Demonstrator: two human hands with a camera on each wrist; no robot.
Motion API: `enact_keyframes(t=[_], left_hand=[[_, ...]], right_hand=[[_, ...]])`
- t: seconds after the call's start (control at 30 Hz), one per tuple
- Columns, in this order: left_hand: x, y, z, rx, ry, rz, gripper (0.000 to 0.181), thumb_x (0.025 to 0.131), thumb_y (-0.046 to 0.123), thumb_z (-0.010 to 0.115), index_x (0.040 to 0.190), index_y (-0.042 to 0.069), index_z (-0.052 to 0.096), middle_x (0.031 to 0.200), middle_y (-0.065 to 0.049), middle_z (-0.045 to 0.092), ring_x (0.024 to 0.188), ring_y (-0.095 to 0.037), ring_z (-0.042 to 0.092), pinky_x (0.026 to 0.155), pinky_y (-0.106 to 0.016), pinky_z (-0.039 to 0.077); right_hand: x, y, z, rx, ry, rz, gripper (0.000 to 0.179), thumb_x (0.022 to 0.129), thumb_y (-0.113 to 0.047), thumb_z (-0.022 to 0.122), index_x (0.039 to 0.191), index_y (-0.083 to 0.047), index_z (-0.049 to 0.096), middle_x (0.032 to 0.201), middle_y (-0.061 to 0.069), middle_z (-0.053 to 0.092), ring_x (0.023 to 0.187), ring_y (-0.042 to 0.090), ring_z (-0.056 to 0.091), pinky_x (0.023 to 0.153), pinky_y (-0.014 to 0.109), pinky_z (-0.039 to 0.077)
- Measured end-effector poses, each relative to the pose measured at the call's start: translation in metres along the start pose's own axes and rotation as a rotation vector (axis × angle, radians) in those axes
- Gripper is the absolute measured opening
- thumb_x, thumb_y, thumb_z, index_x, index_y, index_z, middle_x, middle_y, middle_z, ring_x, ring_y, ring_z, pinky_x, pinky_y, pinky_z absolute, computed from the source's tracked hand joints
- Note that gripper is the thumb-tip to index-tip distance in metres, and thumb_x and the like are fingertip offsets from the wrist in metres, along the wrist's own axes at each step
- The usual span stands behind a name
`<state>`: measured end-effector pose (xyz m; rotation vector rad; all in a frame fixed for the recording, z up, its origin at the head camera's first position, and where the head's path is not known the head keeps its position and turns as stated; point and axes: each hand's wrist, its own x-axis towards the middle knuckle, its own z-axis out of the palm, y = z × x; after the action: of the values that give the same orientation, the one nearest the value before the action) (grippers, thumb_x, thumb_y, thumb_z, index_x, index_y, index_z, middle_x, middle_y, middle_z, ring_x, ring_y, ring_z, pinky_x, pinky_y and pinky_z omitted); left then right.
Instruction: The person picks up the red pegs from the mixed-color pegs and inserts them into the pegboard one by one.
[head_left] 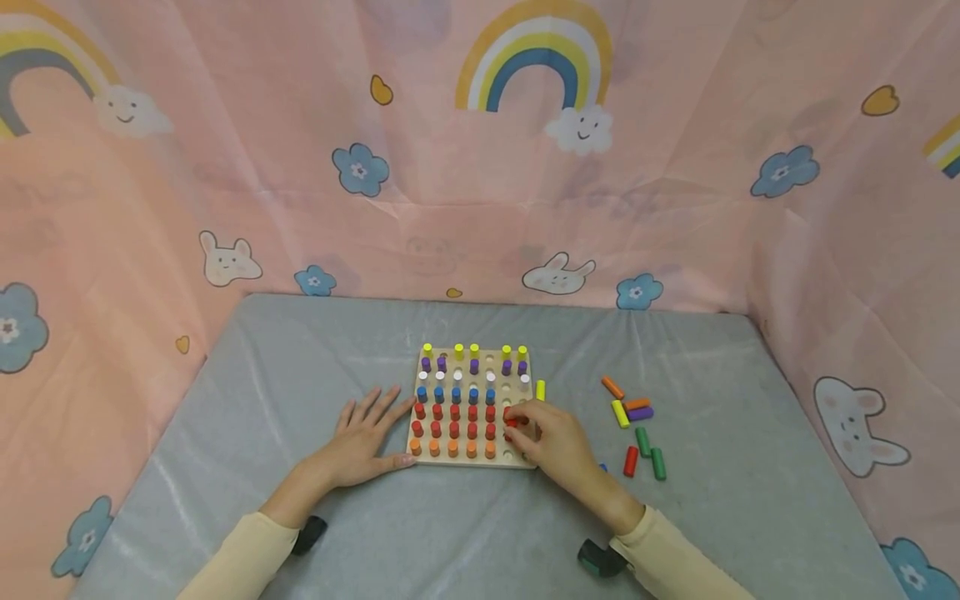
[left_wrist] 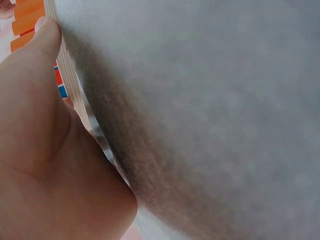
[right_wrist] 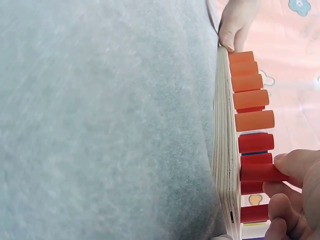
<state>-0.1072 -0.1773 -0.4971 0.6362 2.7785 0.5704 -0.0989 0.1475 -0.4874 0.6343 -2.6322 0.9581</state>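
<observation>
A wooden pegboard (head_left: 480, 465) lies on the table with rows of yellow, purple, white, blue, red and orange pegs standing in it. My left hand (head_left: 362, 442) rests at its left side, fingers spread, thumb at the near left corner and fingertips at the left edge. At the right side of the board, my right hand (head_left: 558, 442) pinches a red peg (right_wrist: 261, 172) between thumb and finger. This peg stands upright against the board face, among the red rows. In the right wrist view its lower end meets the wood, beside the orange pegs (right_wrist: 254, 121).
Right of the board lie loose pegs: a red one (head_left: 631, 461), green ones (head_left: 658, 464), a purple one (head_left: 640, 413), orange ones (head_left: 612, 387) and a yellow one (head_left: 620, 414). Another yellow peg (head_left: 540, 390) is by the board's right edge. Pink patterned cloth (head_left: 450, 208) hangs behind.
</observation>
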Motion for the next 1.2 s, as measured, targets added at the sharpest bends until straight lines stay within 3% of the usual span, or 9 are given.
enact_keyframes(t=[0.43,0.67,1.2], left_hand=[[-0.001,0.003,-0.003,0.002,0.007,0.004,0.088,0.089,0.06,0.063,0.158,0.021,0.025,0.167,-0.013,0.015,0.153,-0.044,0.01,0.116,-0.072,0.008],[0.001,-0.009,0.01,-0.03,0.055,0.03,0.091,0.086,0.066,0.06,0.159,0.027,0.022,0.168,-0.011,0.015,0.153,-0.042,0.008,0.115,-0.072,0.006],[-0.001,0.001,0.0,0.012,-0.009,-0.011,0.089,0.089,0.063,0.06,0.159,0.025,0.022,0.169,-0.009,0.012,0.155,-0.041,0.007,0.117,-0.071,0.007]], right_hand=[[0.0,0.001,0.002,-0.007,-0.008,-0.001,0.019,0.081,-0.019,0.083,0.098,-0.016,0.074,0.093,-0.005,0.074,0.064,0.008,0.051,0.057,0.016,0.041],[-0.003,0.001,0.005,-0.013,-0.006,-0.033,0.019,0.081,-0.017,0.083,0.097,-0.016,0.074,0.092,-0.005,0.074,0.071,0.006,0.061,0.062,0.018,0.048],[-0.008,0.002,0.006,0.003,0.0,-0.027,0.023,0.08,-0.016,0.083,0.1,-0.014,0.073,0.094,-0.002,0.074,0.074,0.006,0.062,0.065,0.019,0.05]])
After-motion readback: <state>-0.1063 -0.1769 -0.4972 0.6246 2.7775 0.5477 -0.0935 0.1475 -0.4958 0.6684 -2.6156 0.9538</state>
